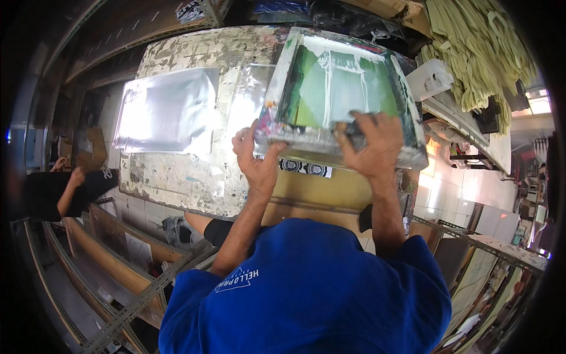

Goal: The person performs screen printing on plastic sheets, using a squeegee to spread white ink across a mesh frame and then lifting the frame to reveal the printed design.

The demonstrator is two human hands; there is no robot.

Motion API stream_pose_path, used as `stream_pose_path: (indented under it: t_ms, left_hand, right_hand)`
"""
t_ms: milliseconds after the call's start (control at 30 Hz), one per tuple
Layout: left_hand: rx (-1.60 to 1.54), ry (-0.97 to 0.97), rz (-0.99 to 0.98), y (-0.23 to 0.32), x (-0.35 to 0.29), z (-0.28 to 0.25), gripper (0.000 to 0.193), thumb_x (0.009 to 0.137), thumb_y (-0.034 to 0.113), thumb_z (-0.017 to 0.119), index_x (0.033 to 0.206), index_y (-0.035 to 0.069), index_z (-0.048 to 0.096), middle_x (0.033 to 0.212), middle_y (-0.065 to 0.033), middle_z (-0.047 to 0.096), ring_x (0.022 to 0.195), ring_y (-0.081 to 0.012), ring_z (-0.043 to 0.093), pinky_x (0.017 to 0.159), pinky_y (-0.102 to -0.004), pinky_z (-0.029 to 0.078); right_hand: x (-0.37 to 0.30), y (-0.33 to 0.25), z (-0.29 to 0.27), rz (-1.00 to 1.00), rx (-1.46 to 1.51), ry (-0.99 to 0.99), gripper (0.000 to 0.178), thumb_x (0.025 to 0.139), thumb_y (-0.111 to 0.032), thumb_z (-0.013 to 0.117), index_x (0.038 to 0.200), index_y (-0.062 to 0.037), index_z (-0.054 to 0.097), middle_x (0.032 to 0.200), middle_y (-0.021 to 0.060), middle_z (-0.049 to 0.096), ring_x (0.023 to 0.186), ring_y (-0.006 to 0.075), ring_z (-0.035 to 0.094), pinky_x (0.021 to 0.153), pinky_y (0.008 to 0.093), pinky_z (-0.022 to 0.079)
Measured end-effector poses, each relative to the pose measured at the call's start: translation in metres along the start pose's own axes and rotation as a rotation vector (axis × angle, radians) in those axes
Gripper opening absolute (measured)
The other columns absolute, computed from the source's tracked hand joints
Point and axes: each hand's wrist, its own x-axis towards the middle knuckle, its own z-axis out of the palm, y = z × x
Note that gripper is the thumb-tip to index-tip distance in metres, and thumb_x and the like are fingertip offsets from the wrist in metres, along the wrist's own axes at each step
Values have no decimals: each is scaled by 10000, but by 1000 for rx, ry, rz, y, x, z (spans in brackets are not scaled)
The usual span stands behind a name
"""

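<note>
A screen printing frame (pixel 273 128) with a green mesh and streaks of white ink (pixel 345 88) sits at the right of the worn table. Its near edge looks raised over a yellowish board (pixel 321 187). My left hand (pixel 259 162) grips the near left corner, thumb at the front edge and fingers along the side. Closed at the near edge of the mesh, my right hand (pixel 377 141) holds a dark, blurred squeegee (pixel 352 134). Under the frame's near edge shows a strip with black round prints (pixel 303 167). What lies beneath the mesh is hidden.
Shiny clear sheets (pixel 168 112) lie on the paint-stained table (pixel 177 177) to the left. Pale green strips of cloth (pixel 471 47) hang at the far right. Metal racks (pixel 118 242) flank the table. Another person's arm (pixel 69 192) shows at the far left.
</note>
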Motion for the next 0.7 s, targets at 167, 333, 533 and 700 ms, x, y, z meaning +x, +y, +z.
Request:
stream_pose_path:
  t_ms: [167, 333, 533, 700]
  left_hand:
    - [-271, -1, 77, 26, 51, 4, 633, 842, 72, 791, 1423, -36, 563, 1229, -146, 627, 1161, -262, 553, 1053, -373, 425]
    - [85, 38, -109, -18, 55, 4, 424, 917, 132, 713, 1302, -34, 649, 1260, -174, 670, 1209, -316, 563, 1029, -466, 433]
    - [1062, -243, -217, -102, -12, 1, 404, 935, 294, 672, 1186, -21, 702, 1467, -193, 530, 1368, -392, 409, 1024, -589, 336]
    - [995, -74, 3, -132, -22, 2, 290, 860, 242, 724, 1018, 8, 786, 1498, -127, 544, 1337, -363, 461, 1036, -558, 334]
  right_hand:
    - [85, 17, -30, -36, -90, 66, 415, 724, -363, 871, 1000, -76, 756, 870, 124, 745, 791, 321, 695, 729, 408, 533]
    - [162, 18, -59, 17, 45, 75, 429, 740, -311, 852, 1052, -31, 760, 897, 185, 756, 818, 326, 727, 766, 387, 556]
    - [211, 23, -76, 86, -12, -3, 372, 749, -293, 832, 981, -6, 783, 875, 201, 756, 812, 323, 731, 767, 388, 562]
    - [217, 24, -77, 157, 54, -41, 368, 774, -320, 823, 940, 6, 787, 871, 197, 763, 787, 300, 738, 752, 391, 570]
